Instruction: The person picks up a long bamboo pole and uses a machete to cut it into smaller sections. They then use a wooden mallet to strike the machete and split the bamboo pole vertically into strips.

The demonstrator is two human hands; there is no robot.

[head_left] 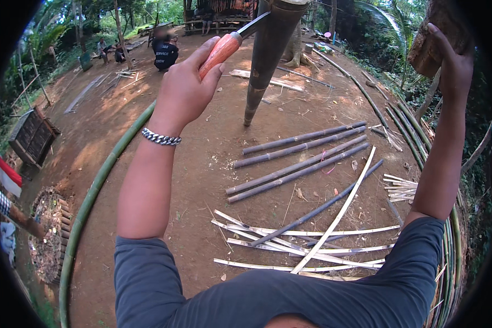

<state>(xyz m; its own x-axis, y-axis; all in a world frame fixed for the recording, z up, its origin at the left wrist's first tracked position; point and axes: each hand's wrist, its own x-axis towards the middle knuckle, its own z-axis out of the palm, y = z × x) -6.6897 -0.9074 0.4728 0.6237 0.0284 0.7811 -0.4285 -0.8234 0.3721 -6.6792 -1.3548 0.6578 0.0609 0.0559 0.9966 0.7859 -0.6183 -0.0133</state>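
Note:
My left hand (187, 90), with a silver chain bracelet at its wrist, is closed round the orange wooden handle (222, 53) of a knife. The knife's blade (253, 25) meets the upper end of a dark bamboo pole (261, 65) that stands upright before me, its foot on the soil. At the upper right my right hand (455, 68) is raised, gripping a thick brown block of wood (433, 44) well apart from the pole. Part of that block is hidden behind the hand and the dark picture rim.
Several dark bamboo poles (300, 168) lie on the bare soil, with split pale strips (333, 218) crossing nearer to me. A long green bamboo (87, 202) curves along the left; more bamboo (407, 131) lies right. Beyond, a person in black (165, 53) squats.

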